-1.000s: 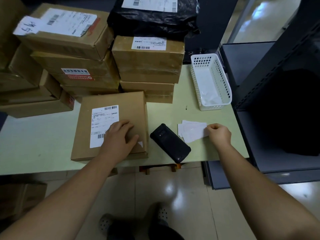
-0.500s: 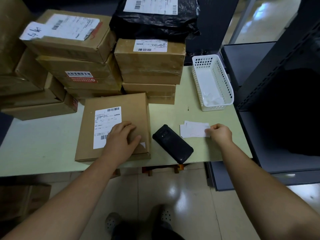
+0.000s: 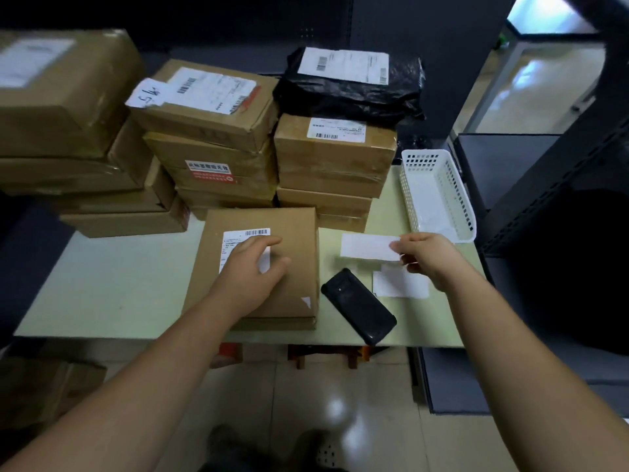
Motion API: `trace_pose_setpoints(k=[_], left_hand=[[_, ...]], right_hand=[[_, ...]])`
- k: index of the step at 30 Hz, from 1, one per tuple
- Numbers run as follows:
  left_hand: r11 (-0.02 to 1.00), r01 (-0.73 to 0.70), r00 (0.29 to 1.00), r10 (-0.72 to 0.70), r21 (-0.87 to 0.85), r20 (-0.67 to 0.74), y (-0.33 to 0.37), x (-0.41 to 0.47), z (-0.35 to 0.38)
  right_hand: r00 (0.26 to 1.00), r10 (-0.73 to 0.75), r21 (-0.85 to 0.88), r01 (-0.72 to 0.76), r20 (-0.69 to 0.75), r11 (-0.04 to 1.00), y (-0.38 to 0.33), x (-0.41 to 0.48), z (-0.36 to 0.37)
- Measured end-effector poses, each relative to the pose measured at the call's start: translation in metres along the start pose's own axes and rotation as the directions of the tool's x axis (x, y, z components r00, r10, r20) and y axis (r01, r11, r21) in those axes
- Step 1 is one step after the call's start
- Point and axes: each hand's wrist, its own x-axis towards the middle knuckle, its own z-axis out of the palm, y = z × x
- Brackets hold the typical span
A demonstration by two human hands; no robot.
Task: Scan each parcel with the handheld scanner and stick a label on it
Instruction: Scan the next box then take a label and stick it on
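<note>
The flat brown parcel (image 3: 297,257) lies at the front edge of the bench (image 3: 119,284), its printed shipping label (image 3: 253,233) facing up. The left hand (image 3: 252,269) rests on top of it. Its fingers (image 3: 263,241) are nearly straight and slightly spread over the lower part of that shipping label, the thumb out to the side, gripping nothing.

The right hand (image 3: 430,258) is raised above the bench to the right of the parcel. Its fingers are together, clamped with the thumb on one end of a white label (image 3: 367,247). The label sticks out flat toward the parcel and looks blank, though it is too blurred to be sure.

Under that hand a small pile of white slips (image 3: 401,286) lies on the bench. Just left of the pile, between it and the parcel, the black handheld scanner (image 3: 359,306) lies flat and at an angle, its lower end at the bench edge; neither hand touches it.

Behind the parcel, stacked cartons (image 3: 211,131) stand several high, most with labels on top. A black plastic bag parcel (image 3: 350,97) sits on the right-hand stack. A white perforated basket (image 3: 459,199) stands at the far right corner of the bench, beside dark metal shelving (image 3: 561,206).
</note>
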Motion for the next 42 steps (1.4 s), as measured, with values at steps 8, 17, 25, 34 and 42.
trace_pose_setpoints(k=[8,17,25,34,42], left_hand=[[0.924,0.179,0.984,-0.159,-0.337,0.084,0.019,0.003,-0.042],[0.836,0.079,0.994,-0.107,-0.542,-0.021,0.019,0.004,-0.099],[0.822,0.045,0.994,-0.093,-0.567,-0.055,0.023,0.006,-0.116],[0.841,-0.521,0.747,0.533,0.147,-0.398,0.036,-0.007,-0.099],[0.826,-0.560,0.749,0.541,0.073,-0.383,0.054,-0.008,-0.094]], right_hand=[[0.937,-0.192,0.094,0.172,0.292,0.981,-0.062,-0.047,0.082],[0.870,-0.284,0.315,0.159,0.404,0.936,-0.100,-0.076,0.122],[0.881,-0.336,0.351,0.215,0.333,0.911,-0.114,-0.090,0.132],[0.924,-0.338,0.390,0.249,0.178,0.887,-0.115,-0.110,0.140],[0.882,-0.370,0.529,0.174,0.291,0.830,-0.119,-0.130,0.129]])
